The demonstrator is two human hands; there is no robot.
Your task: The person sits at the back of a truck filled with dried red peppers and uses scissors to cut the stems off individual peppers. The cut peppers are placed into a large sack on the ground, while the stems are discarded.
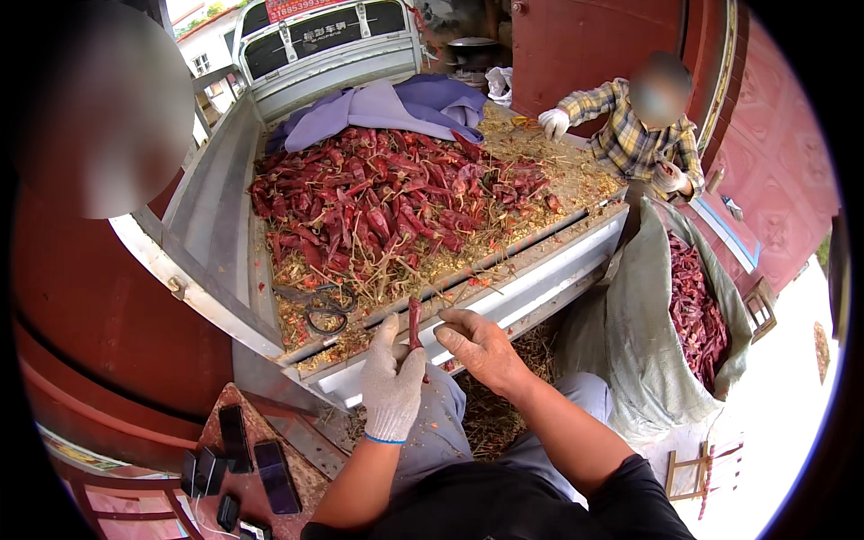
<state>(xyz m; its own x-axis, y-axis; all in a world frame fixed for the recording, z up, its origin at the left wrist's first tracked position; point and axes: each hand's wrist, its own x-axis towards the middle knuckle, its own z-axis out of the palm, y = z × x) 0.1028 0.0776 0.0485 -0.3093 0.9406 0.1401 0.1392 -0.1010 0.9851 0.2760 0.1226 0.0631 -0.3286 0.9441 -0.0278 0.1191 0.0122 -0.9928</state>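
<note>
My left hand (398,378), in a pale knit work glove with a blue cuff edge, holds a dried red chili pepper (415,324) upright between thumb and fingers. Just right of the pepper is my bare right hand (476,344), its thumb and fingers slightly apart and nothing visible between them. Both hands are above my lap, at the tail edge of a truck bed (472,297). Beyond them lies a heap of dried red chili peppers (378,196) among stems and loose seeds. Black-handled scissors (331,310) rest on the bed near its left corner.
A large woven sack (628,337) of chili peppers stands at right. Purple cloth (378,111) covers the heap's far side. A gloved co-worker (641,148) is beside the bed. Phones (277,476) and small devices lie on a low table (297,425) at lower left.
</note>
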